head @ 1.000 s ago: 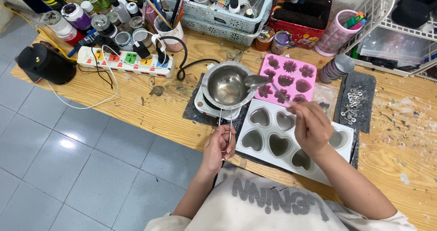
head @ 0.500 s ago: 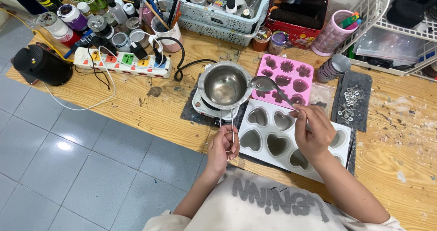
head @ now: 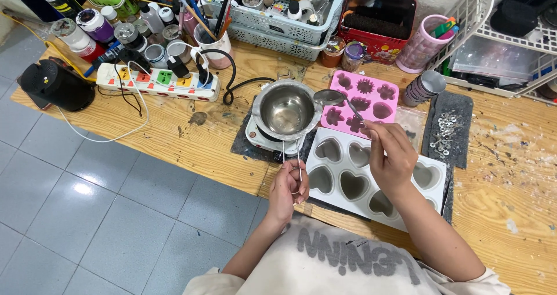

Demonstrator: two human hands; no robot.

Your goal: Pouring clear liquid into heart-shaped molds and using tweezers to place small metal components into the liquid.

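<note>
Your left hand [head: 288, 187] is closed on the wire handle [head: 292, 155] of the steel pot [head: 286, 109], at the near edge of the bench [head: 191, 150]. The pot sits on a small white hotplate [head: 259, 139] near the middle of the bench. Your right hand [head: 391, 158] pinches the stem of a metal spoon [head: 333, 99]; its bowl touches the pot's right rim.

Surroundings: the pink flower mould [head: 362, 103] lies just right of the pot, under the spoon. The white heart mould [head: 371, 176] lies beneath your right hand, reaching the near edge. A power strip [head: 156, 81] with plugged leads lies left of the pot; a black cable [head: 232, 86] runs from it to the hotplate. Baskets [head: 278, 25], jars and a pink cup [head: 422, 45] line the far edge.

Open bench remains between the power strip and the near edge, and at the right end.
</note>
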